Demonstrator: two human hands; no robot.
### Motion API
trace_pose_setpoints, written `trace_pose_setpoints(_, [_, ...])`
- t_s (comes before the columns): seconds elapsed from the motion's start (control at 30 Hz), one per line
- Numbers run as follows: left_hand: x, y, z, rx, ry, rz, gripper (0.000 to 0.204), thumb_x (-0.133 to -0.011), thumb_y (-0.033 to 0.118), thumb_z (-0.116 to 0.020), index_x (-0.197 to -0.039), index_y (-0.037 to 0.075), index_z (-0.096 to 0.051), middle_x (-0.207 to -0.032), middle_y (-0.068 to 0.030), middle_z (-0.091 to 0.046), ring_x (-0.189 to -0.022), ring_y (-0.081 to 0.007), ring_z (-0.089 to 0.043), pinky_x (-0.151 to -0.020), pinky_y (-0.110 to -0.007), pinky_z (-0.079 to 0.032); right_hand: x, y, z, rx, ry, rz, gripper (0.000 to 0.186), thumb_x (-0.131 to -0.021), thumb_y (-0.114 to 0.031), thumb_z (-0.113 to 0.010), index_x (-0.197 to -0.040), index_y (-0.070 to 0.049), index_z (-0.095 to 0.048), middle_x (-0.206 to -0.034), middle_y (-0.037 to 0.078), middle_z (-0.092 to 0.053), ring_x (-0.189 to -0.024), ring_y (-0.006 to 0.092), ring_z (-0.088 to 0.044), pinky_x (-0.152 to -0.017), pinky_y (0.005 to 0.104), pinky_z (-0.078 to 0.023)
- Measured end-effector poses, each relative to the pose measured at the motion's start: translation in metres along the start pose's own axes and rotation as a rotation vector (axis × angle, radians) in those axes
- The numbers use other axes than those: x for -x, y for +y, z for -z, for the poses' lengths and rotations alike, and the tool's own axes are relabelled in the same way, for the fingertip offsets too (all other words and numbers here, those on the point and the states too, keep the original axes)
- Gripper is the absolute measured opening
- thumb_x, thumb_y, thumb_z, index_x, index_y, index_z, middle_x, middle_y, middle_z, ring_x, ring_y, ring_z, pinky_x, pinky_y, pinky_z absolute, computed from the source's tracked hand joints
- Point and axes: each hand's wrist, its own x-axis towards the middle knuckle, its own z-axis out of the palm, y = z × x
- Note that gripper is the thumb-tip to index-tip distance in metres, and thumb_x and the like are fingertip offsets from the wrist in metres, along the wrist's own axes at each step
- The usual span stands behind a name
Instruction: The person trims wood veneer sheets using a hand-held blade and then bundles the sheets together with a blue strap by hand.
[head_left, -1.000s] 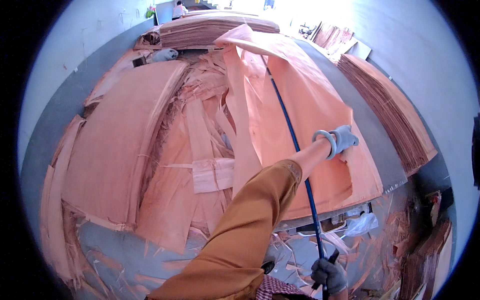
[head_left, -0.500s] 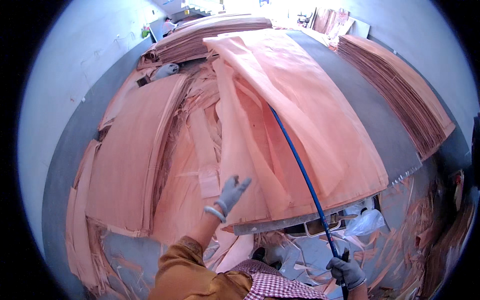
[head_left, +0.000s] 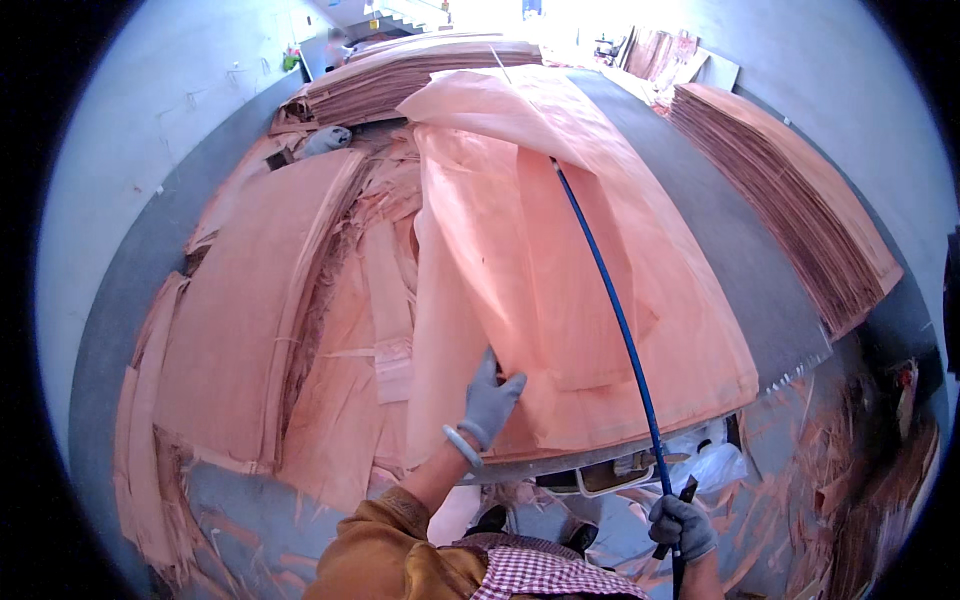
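My right hand [head_left: 684, 527], in a grey glove, is closed around the lower end of a long blue pole [head_left: 612, 290]. A short dark object, whose kind I cannot make out, is held against the pole in the same hand. The pole runs away over the stack, its far part passing under a raised fold of a thin pinkish wood veneer sheet [head_left: 470, 200]. A thin tip shows beyond that fold. My left hand [head_left: 490, 405], gloved grey with a pale ring at the wrist, lies at the sheet's near folded part, finger and thumb apart.
Left of the sheet are torn veneer strips [head_left: 385, 270] and another veneer stack [head_left: 250, 320]. A tall stack [head_left: 790, 190] stands at the right beyond a grey surface [head_left: 690, 170]. Below the near edge are a white plastic bag [head_left: 715, 465] and floor scraps. More veneer [head_left: 400, 75] is piled at the back.
My left hand has moved right and up to the sheet. The sheet's left part has lifted and folded over to the right, covering the pole's far part. My right hand keeps its hold.
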Motion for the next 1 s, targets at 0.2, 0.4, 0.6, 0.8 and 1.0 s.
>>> trace_pose_setpoints(0.2, [-0.051,0.065,-0.110,-0.269,0.105,-0.259,0.060,-0.078,0.010,-0.055,-0.135,-0.004,-0.042,-0.094,-0.0155,-0.061,-0.075,-0.0203,-0.059,-0.071,-0.031,-0.049,0.055,-0.017,0.079,0.163,-0.005,-0.125,0.039,-0.095,-0.033,-0.054,-0.091,0.004,-0.061,-0.048,-0.002,-0.037,-0.040,0.0098,-0.034,-0.042,0.0258,-0.026])
trace_pose_setpoints(0.4, [-0.112,0.083,-0.219,-0.453,0.094,-0.421,0.065,-0.077,0.011,-0.054,-0.138,-0.006,-0.040,-0.085,-0.0144,-0.061,-0.072,-0.0193,-0.058,-0.069,-0.031,-0.050,0.102,-0.052,0.119,0.425,0.115,-0.088,0.026,-0.095,-0.027,-0.057,-0.082,-0.004,-0.062,-0.050,-0.004,-0.044,-0.038,0.0063,-0.036,-0.036,0.0217,-0.027])
trace_pose_setpoints(0.6, [-0.127,0.087,-0.266,-0.656,0.068,-0.375,0.067,-0.075,0.016,-0.057,-0.137,-0.004,-0.042,-0.102,-0.0226,-0.061,-0.092,-0.0302,-0.062,-0.084,-0.038,-0.049,0.097,-0.087,0.144,0.354,0.093,-0.029,0.021,-0.090,-0.018,-0.063,-0.085,0.002,-0.063,-0.051,0.001,-0.047,-0.037,0.0098,-0.038,-0.037,0.0252,-0.026])
trace_pose_setpoints(0.8, [-0.143,0.113,-0.305,-0.741,-0.006,-0.446,0.053,-0.076,0.017,-0.056,-0.124,-0.006,-0.051,-0.105,-0.0262,-0.059,-0.096,-0.0372,-0.060,-0.087,-0.041,-0.047,0.082,-0.073,0.173,0.148,0.031,-0.145,0.028,-0.092,-0.025,-0.059,-0.092,0.003,-0.062,-0.052,0.000,-0.045,-0.041,0.0101,-0.039,-0.040,0.0239,-0.028])
trace_pose_setpoints(1.0, [-0.139,0.103,-0.315,-1.022,-0.281,-0.301,0.041,-0.079,0.016,-0.054,-0.114,-0.005,-0.053,-0.106,-0.0280,-0.058,-0.101,-0.0404,-0.058,-0.089,-0.044,-0.047,0.075,-0.038,0.172,0.236,0.214,-0.135,0.029,-0.094,-0.036,-0.058,-0.086,-0.008,-0.061,-0.049,-0.007,-0.033,-0.038,0.0072,-0.029,-0.037,0.0213,-0.021])
